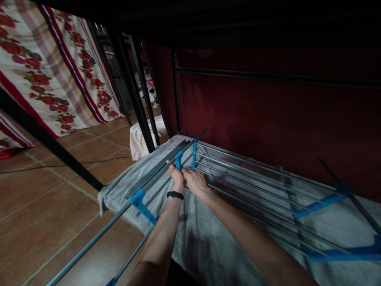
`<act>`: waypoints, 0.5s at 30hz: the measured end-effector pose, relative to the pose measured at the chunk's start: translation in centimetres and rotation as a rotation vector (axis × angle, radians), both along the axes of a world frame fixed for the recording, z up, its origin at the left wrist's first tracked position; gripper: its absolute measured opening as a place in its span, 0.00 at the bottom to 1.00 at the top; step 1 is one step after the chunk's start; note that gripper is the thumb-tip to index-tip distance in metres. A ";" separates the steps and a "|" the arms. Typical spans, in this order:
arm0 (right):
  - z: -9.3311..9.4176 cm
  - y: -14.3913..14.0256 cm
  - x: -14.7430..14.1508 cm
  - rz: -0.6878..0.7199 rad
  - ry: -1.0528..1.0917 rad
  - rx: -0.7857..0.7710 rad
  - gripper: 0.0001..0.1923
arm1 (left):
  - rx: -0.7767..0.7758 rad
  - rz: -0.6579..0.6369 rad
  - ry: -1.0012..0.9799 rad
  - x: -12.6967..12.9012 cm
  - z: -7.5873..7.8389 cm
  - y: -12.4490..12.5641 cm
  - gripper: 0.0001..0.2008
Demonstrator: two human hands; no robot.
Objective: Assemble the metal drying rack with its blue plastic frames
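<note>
1. A dim room with a terracotta tiled floor [59, 206], a dark red curtain [268, 119] behind and a floral sheet [50, 67] hanging at the far left; black metal posts [137, 99] cross the view.
2. A folded metal drying rack [238, 178] lies flat on a grey blanket [208, 238] spread on the floor, so its rails rest on cloth and not on tile.
3. The left hand [177, 177], with a black band at the wrist, has its fingers closed around a blue plastic joint [179, 159] where the rails meet, apparently to steady or work that hinge.
4. The right hand [196, 182] lies just beside it, fingers curled down over the same rails; whether they grip firmly I cannot tell.
5. More blue brackets [143, 204] sit nearer the body than the fingers, and others lie well off to the right.
</note>
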State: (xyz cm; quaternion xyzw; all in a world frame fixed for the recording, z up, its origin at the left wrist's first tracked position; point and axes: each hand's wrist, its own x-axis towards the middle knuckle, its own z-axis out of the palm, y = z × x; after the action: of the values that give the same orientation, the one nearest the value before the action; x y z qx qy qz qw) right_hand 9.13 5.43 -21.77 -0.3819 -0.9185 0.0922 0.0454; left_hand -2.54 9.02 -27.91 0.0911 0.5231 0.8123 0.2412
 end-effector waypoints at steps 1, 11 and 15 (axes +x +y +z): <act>0.0 0.1 0.0 0.004 0.005 -0.003 0.24 | -0.012 0.017 -0.025 0.1 0.1 0.0 0.27; 0.1 0.6 -0.1 0.003 0.041 -0.060 0.21 | 0.017 0.025 -0.101 -0.1 -0.3 -0.5 0.26; 0.4 0.6 -0.1 -0.004 0.039 -0.077 0.21 | 0.015 0.032 -0.081 0.1 -0.1 -0.8 0.26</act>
State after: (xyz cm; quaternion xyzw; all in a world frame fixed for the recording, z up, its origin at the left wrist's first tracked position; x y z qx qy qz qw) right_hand 9.04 6.06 -21.36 -0.3834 -0.9124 0.1350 0.0489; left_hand -2.46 8.19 -28.04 0.0513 0.5083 0.8230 0.2484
